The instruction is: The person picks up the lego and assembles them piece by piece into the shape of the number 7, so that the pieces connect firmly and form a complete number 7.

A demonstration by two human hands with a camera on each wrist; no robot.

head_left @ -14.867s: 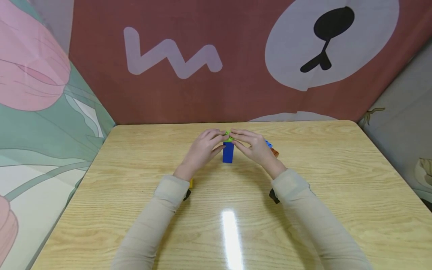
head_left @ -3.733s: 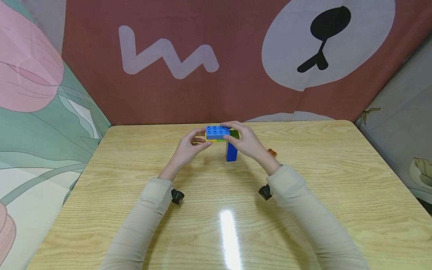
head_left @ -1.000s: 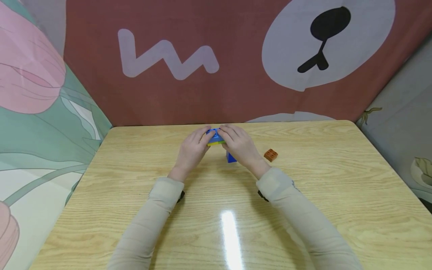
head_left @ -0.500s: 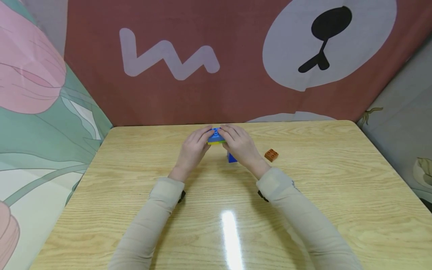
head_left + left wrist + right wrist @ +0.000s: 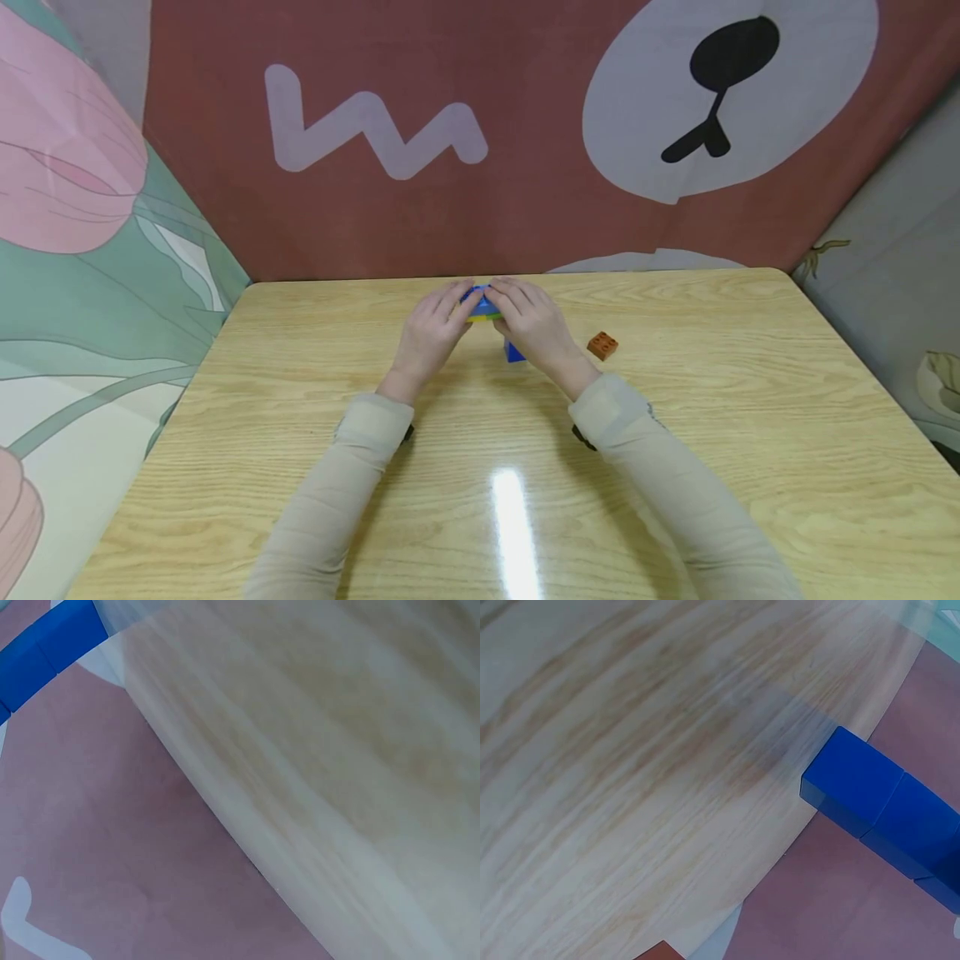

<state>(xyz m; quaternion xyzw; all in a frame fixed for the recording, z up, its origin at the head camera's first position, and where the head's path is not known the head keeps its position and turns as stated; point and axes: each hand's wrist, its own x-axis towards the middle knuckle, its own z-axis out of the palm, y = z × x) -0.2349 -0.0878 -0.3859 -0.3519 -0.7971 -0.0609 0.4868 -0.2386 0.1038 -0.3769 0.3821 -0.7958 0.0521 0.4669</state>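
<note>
In the head view a light blue building brick (image 5: 483, 305) sits on top of a thin layer of yellow and green bricks, above a dark blue column of bricks (image 5: 514, 351). My left hand (image 5: 429, 337) grips the light blue brick at its left end, thumb in front and fingers over the top. At its right end my right hand (image 5: 534, 329) does the same, hiding most of the column. The stacked column also shows in the right wrist view, as dark blue bricks (image 5: 885, 799), and in the left wrist view's corner, as blue bricks (image 5: 54, 646). Neither wrist view shows a hand.
An orange-brown brick (image 5: 602, 345) with studs lies on the wooden table (image 5: 675, 500), right of the column; its corner (image 5: 660, 952) peeks into the right wrist view. Behind the table's back edge hangs a printed red cloth (image 5: 450, 217).
Earlier only green topped the column; yellow and light blue bricks have since been added. The left hand has moved up onto the light blue brick. Over the last second both hands barely shift.
</note>
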